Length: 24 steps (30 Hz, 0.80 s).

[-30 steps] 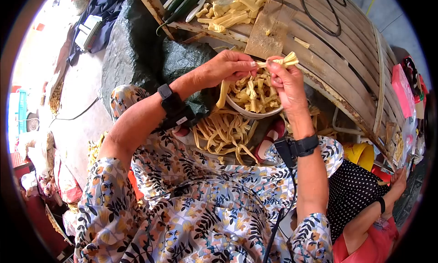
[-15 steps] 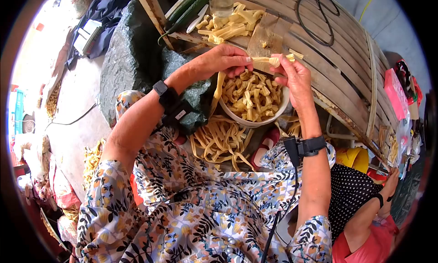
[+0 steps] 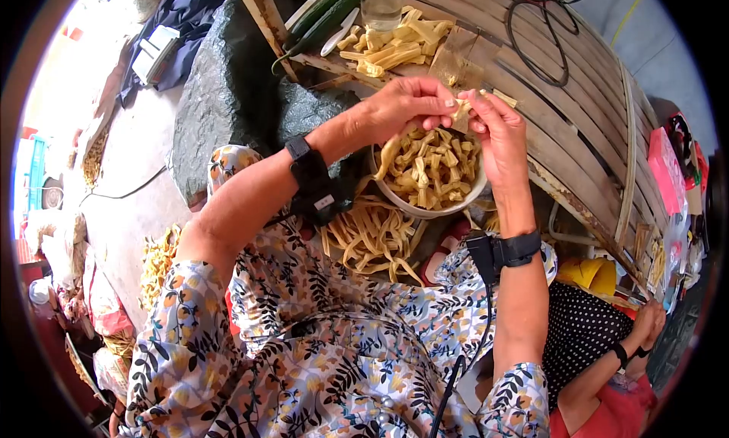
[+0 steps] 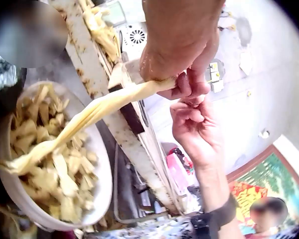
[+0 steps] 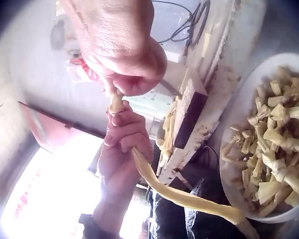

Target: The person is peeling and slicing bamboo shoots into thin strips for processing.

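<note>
Both hands meet above a white bowl (image 3: 416, 210) heaped with short knotted pale yellow pieces (image 3: 437, 168). My left hand (image 3: 414, 107) grips a long, soft pale yellow strip (image 4: 104, 107), whose loose tail hangs down past the bowl's rim. Fingers and thumb of my right hand (image 3: 503, 138) pinch the strip's other end, close against the left fingertips. Seen from the right wrist, a small bit of the strip (image 5: 116, 103) shows between the two hands. The fingers partly hide the strip there.
Long loose strips (image 3: 376, 237) lie in a pile below the bowl. On the slatted wooden bench (image 3: 562, 111) are more pale pieces (image 3: 399, 43), a small board (image 3: 459, 58), a glass (image 3: 382, 5), cucumbers (image 3: 326, 16) and a black cable (image 3: 543, 28). Another person (image 3: 607, 392) sits at right.
The hands have come together; the short stretch of strip that ran between them is now mostly covered by fingers. The knotted end that stuck out beyond the right hand no longer shows.
</note>
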Each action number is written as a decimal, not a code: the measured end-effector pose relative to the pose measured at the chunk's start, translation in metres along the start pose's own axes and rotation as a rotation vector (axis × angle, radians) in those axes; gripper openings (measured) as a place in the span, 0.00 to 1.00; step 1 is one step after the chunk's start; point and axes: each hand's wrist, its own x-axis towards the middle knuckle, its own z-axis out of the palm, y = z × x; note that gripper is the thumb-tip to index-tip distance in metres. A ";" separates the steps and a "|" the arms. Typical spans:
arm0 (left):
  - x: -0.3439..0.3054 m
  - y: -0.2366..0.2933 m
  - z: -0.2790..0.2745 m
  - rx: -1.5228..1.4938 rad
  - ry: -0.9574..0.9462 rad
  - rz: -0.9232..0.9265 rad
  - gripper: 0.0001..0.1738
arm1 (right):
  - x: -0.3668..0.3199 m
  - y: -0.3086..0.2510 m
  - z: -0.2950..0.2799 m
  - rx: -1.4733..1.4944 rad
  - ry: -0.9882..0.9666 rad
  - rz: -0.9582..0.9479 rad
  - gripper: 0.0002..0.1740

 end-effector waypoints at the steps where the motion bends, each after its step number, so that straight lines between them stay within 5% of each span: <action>1: 0.001 -0.002 0.001 -0.116 -0.034 -0.041 0.11 | 0.000 0.000 0.000 0.047 -0.009 0.015 0.08; 5: -0.003 0.012 0.016 0.009 0.122 -0.165 0.12 | 0.000 0.003 -0.005 -0.075 -0.006 -0.019 0.09; 7: 0.000 0.001 0.011 0.047 0.018 -0.160 0.13 | -0.002 0.005 0.000 -0.038 -0.040 0.007 0.10; 14: 0.001 -0.001 0.024 0.168 0.039 -0.052 0.14 | -0.005 0.000 -0.002 0.230 -0.078 0.045 0.12; 18: -0.004 0.006 0.023 0.325 0.091 -0.045 0.17 | 0.000 0.002 -0.002 -0.063 -0.075 0.024 0.11; 24: -0.001 0.003 0.023 0.308 0.095 0.035 0.15 | -0.001 0.005 0.000 0.177 -0.054 0.053 0.10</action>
